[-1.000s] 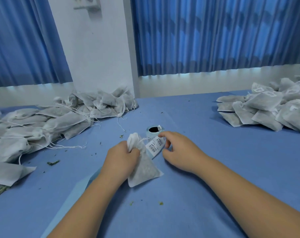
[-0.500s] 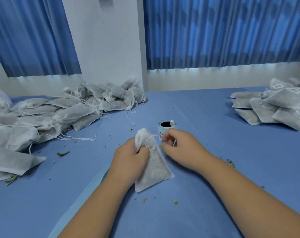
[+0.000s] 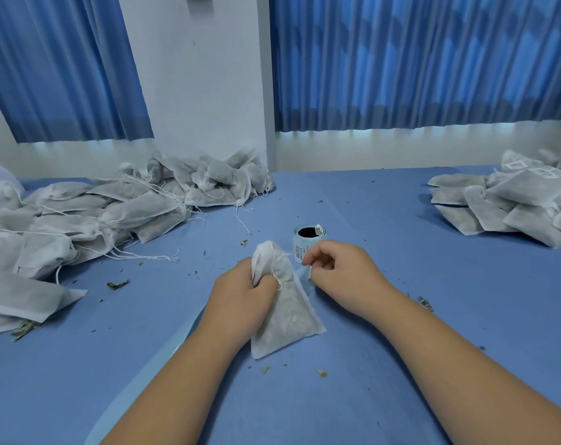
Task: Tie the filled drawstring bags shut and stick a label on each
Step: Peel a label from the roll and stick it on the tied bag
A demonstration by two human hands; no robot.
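Gone from between the hands is the printed label that showed a second ago, and the right hand (image 3: 340,271) has drawn in close to the bag's neck. The left hand (image 3: 240,293) is curled tight round the gathered top of the bag (image 3: 288,319), which stands tilted on the desk (image 3: 401,316) just in front of the roll (image 3: 309,234). The right hand's thumb and forefinger are pinched together where the string (image 3: 280,256) leads off the neck. It looks to be holding the string, though I cannot tell if a label is tucked in there too.

To my eye this is the cinching step. The left fist should stay snug under the gather so no fill creeps out, while the right pulls the string sideways, away from the neck and not upward. The knot wants to sit hard against the puckers. The label will go better on the flat belly of the bag, smoothed from one edge, clear of the liner (image 3: 163,358) trailing underneath.
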